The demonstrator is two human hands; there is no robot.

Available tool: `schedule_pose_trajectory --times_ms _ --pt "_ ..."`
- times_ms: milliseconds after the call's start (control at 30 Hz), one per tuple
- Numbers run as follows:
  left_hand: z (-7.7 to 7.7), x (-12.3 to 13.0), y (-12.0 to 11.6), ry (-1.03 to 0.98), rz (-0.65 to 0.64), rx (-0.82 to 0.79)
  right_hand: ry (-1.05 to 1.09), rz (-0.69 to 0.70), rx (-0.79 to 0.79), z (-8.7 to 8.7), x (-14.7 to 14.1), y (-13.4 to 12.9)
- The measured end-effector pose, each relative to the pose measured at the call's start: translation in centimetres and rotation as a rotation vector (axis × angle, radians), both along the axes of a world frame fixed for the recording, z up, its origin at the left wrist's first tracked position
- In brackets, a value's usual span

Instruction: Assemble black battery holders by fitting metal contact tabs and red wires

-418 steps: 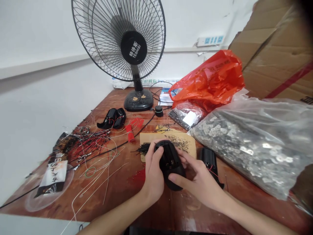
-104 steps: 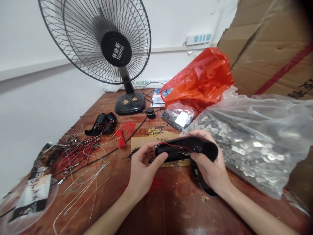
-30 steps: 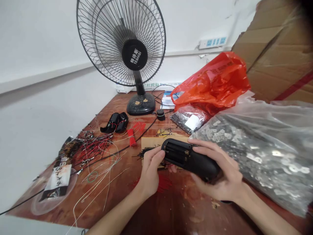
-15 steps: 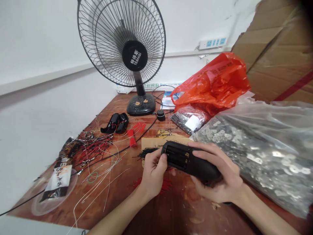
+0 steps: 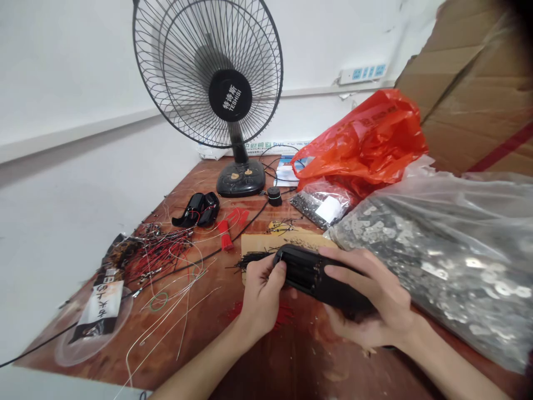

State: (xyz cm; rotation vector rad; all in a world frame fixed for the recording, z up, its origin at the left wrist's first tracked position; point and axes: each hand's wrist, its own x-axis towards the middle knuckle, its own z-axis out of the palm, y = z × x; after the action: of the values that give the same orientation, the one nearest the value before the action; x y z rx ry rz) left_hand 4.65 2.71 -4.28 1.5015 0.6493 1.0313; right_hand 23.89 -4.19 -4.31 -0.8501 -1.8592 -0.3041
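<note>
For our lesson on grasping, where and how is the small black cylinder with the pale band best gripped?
I'd pinch the small black cylinder across its round side, coming from above and in front: it seems to stand upright, with the black fan base close on its left.

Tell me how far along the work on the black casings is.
Seems done: red wiring on the casing parts near the fan. In hand: a black battery casing, between left hand and right hand, its slots seemingly empty. Perhaps left: the loose red wires, in a pile; how many, I cannot tell.
</note>
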Motion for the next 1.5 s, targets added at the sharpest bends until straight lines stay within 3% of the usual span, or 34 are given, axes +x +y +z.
schedule_pose_trajectory --times_ms 367,800,1133,1367,1500 --pt "0.3 0.0 -0.3 0.016 0.038 0.048 -0.002 -0.009 0.006 -0.1 -0.1 0.0" --pt "-0.4 0.0 0.0 0.101 0.081 0.077 -0.011 -0.015 0.0 0.0 -0.1 -0.1" --pt "-0.7 0.0 -0.5 -0.065 -0.032 0.032 0.075 -0.051 0.009 0.0 -0.5 -0.1" --pt "-0.8 0.0 -0.6 -0.011 -0.013 0.052 0.171 0.037 -0.035 0.2 -0.6 0.0" --pt "-0.8 -0.1 -0.6 0.02 -0.007 0.025 0.216 0.118 -0.139 -0.1 -0.6 -0.1"
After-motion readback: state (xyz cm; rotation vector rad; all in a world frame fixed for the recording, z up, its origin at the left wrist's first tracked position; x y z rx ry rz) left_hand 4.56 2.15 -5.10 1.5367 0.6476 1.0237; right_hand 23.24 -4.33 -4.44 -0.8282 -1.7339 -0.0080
